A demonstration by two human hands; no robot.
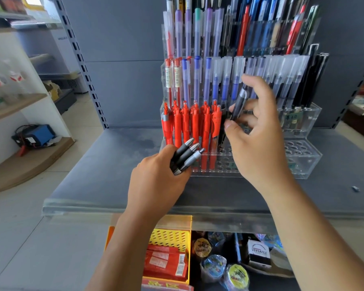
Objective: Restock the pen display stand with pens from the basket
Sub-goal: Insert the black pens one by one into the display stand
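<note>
A clear acrylic pen display stand sits on a grey shelf, its tiers filled with pens. Red pens fill the left of the lower tier. Empty holes show in the bottom row on the right. My left hand grips a bundle of three black pens with silver tips, tips pointing up and right, just in front of the red pens. My right hand pinches a single black and silver pen, tilted, over the lower tier beside the red pens.
The grey shelf has a clear front lip. Below it stands a yellow basket with red packets, beside tape rolls and a small box. A wooden shelf unit stands at the left.
</note>
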